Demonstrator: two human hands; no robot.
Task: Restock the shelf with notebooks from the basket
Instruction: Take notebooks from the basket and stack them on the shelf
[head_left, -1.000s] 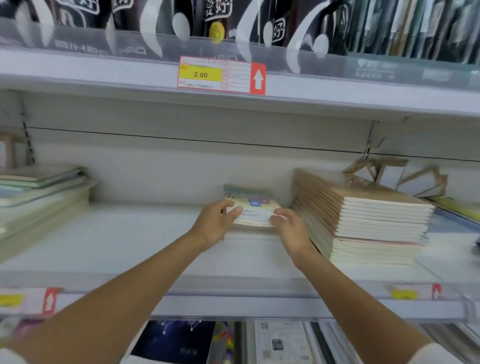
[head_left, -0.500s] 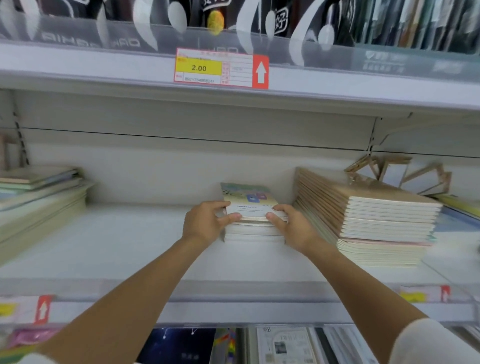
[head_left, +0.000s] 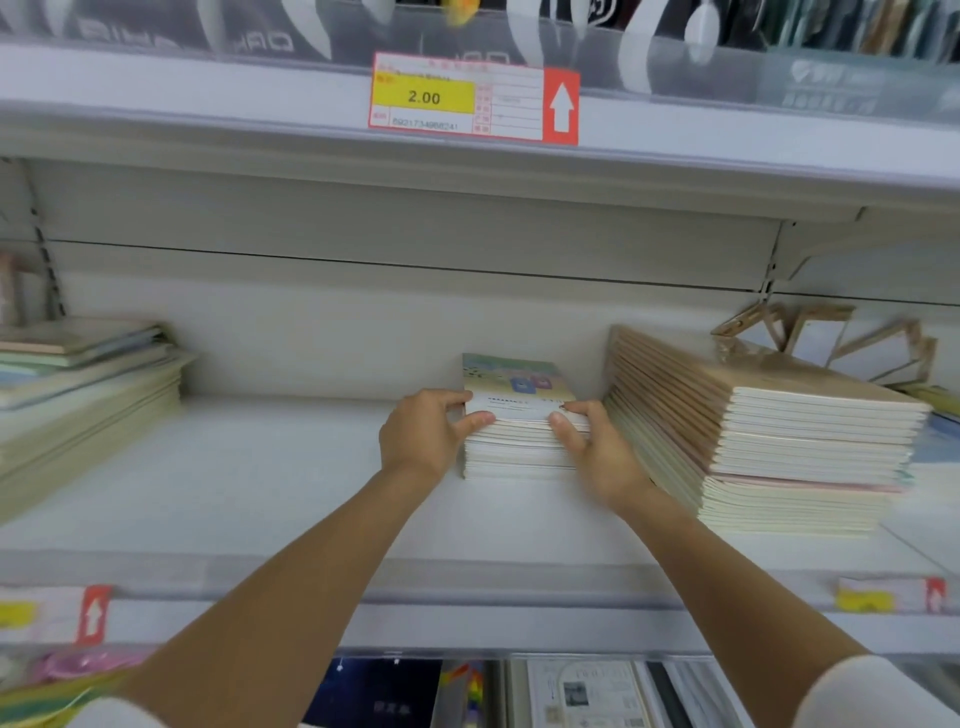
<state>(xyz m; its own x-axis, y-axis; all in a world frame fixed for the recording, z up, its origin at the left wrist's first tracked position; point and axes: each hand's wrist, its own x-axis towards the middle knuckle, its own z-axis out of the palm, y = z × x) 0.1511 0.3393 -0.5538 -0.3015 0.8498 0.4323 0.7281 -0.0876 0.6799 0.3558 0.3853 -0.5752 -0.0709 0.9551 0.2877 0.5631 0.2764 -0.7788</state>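
Observation:
A small stack of notebooks with a colourful top cover lies on the white shelf, near the back, just left of a taller brown-covered stack. My left hand grips the stack's left side, thumb over the front edge. My right hand grips its right side, fingers curled on the front edge. The basket is out of view.
A tall stack of brown-covered notebooks stands right of my hands. Another stack of pale green notebooks lies at the far left. An upper shelf with a 2.00 price tag overhangs. Books fill the shelf below.
The notebook stack has come down flat on the shelf and sits closer to the front. Both hands stayed on its sides. The camera moved nearer.

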